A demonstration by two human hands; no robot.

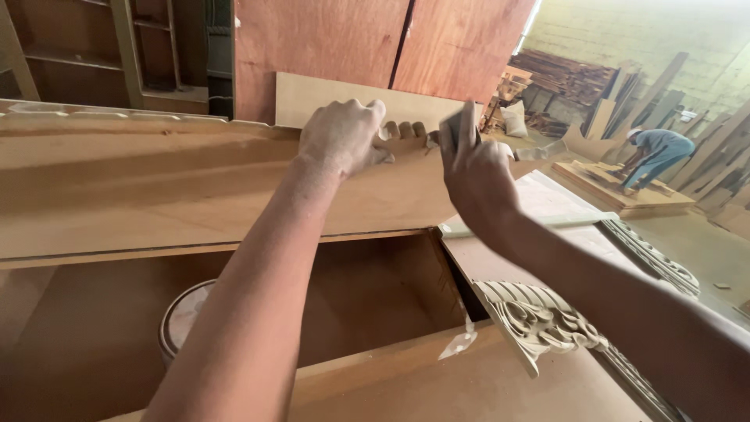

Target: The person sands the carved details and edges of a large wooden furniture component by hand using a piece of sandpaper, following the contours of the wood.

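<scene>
A long brown wooden panel (141, 195) with a scalloped carved top edge (402, 134) lies across the middle of the view. My left hand (340, 139) is closed in a fist on that carved edge. Just to its right, my right hand (469, 168) grips a small grey sanding piece (455, 127) and presses it against the carved edge. Both forearms reach up from the bottom of the frame.
Under the panel is an open wooden cavity with a round container (181, 316) inside. A pale carved scroll ornament (539, 316) lies at the lower right. Boards lean at the back. Far right, a person in blue (655, 152) bends over a workpiece among stacked timber.
</scene>
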